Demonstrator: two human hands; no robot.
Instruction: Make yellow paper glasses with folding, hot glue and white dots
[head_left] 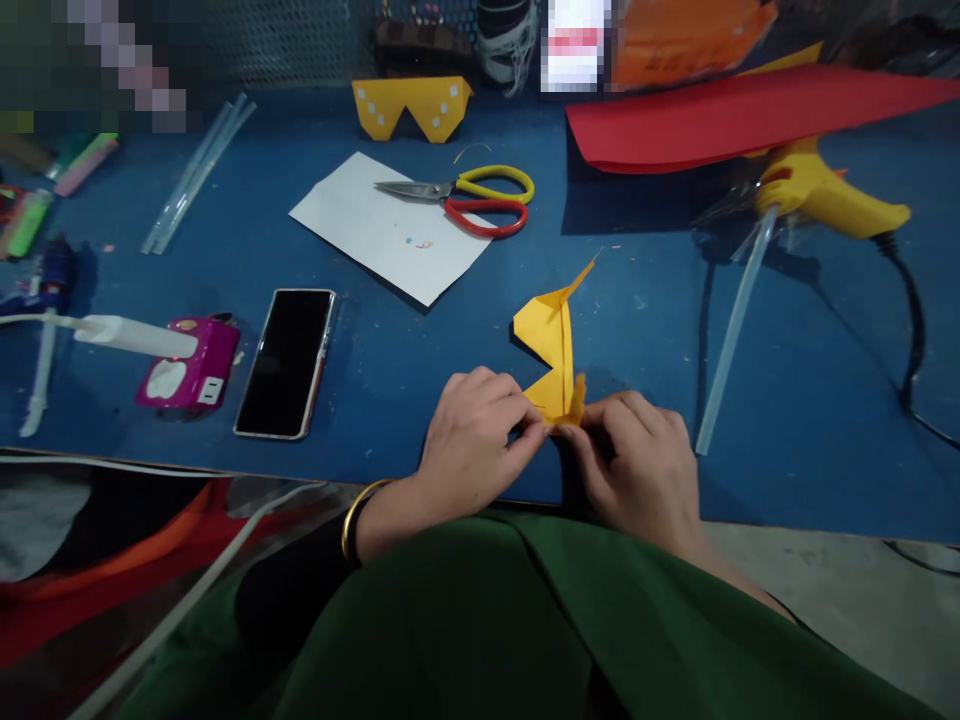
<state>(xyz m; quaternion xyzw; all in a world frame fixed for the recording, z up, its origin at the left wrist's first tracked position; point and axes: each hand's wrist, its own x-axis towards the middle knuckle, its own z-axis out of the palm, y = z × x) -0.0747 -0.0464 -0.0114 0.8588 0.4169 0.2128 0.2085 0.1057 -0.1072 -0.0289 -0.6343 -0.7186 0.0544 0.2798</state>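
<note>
A folded yellow paper cutout [555,335] with a V-shaped notch lies on the blue table near its front edge. My left hand [480,430] pinches its near end from the left, thumb and finger pressed together. From the right, my right hand [637,455] pinches the same end, beside a small upturned flap. The cutout's far end has a thin strip sticking up to the right. Beyond my hands, scissors [442,190] with one yellow and one red handle rest partly on a white sheet of paper [360,225].
A yellow paper piece with white squares [412,105] stands at the back. Red paper [697,115] and a yellow glue gun [817,190] with a long glue stick [739,330] are right. Left are a phone [285,365], a magenta device [191,370] and clear glue sticks [199,175].
</note>
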